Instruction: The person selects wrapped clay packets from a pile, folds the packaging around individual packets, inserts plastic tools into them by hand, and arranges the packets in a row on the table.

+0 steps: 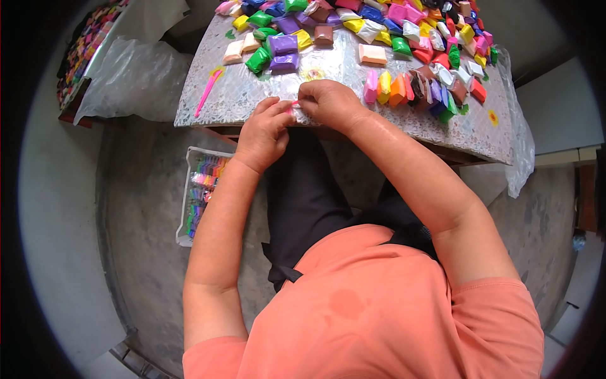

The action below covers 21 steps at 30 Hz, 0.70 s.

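At the near edge of the white lace-patterned bench [243, 82], fingers of the right hand [331, 107] pinch a small bright-pink strip [295, 102]; whether the left hand [262, 132] grips it is unclear.

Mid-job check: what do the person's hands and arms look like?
The left hand and right hand are bare, with no glove or wristwatch visible. Short, plain coral-orange fabric sleeves, without visible markings, stop above the elbows.

Head view, close above, facing forward-down toward hands [329, 105].
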Each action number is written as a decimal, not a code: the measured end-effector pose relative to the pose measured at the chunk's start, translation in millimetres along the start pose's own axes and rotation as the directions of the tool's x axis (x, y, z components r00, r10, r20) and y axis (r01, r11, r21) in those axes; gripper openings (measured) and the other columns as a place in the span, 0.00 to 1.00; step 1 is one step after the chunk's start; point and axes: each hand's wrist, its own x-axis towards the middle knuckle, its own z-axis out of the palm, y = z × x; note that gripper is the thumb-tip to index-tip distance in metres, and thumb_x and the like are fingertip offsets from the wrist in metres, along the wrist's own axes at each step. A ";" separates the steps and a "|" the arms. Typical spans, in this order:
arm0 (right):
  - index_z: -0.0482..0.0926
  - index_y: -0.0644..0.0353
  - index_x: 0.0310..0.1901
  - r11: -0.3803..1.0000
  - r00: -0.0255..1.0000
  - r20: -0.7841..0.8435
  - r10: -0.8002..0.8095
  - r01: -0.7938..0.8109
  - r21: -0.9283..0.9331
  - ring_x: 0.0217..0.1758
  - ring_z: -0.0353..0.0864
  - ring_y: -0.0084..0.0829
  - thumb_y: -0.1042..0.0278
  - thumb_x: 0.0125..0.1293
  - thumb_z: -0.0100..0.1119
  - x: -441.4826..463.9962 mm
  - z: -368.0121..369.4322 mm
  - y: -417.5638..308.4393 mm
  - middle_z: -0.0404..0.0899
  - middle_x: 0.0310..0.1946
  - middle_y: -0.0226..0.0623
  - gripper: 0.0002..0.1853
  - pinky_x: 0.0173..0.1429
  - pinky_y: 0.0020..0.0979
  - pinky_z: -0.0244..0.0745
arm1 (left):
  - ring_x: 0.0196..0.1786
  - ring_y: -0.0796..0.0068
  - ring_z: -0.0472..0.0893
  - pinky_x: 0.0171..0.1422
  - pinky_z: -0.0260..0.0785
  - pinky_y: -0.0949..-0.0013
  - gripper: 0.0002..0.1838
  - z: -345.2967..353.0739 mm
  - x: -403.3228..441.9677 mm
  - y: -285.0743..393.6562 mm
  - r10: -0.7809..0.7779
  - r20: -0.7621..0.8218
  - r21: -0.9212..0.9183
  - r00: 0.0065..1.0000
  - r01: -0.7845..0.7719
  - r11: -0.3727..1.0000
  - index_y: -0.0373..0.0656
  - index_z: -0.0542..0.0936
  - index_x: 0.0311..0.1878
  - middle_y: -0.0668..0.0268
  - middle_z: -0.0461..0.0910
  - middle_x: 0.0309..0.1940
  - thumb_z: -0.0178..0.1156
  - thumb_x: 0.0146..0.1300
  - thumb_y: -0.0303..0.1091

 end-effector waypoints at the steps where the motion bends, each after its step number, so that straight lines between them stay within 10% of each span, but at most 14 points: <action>1: 0.84 0.47 0.37 1.000 1.000 -0.001 -0.004 0.004 0.010 0.44 0.84 0.46 0.60 0.62 0.61 -0.3 0.2 -0.1 0.84 0.37 0.39 0.06 0.47 0.45 0.78 | 0.64 0.53 0.75 0.67 0.70 0.59 0.17 -0.4 -0.1 0.5 0.001 0.002 -0.001 1.000 -0.001 1.000 0.45 0.83 0.41 0.65 0.81 0.56 0.61 0.46 0.17; 21: 0.81 0.54 0.35 0.997 0.996 -0.045 -0.072 0.073 0.026 0.43 0.80 0.48 0.63 0.63 0.62 -8.6 3.3 3.5 0.79 0.36 0.40 0.05 0.47 0.42 0.75 | 0.64 0.53 0.75 0.68 0.70 0.58 0.16 -0.4 0.7 -1.8 0.017 -0.004 -0.016 1.000 -0.017 1.000 0.45 0.82 0.40 0.64 0.81 0.55 0.62 0.45 0.18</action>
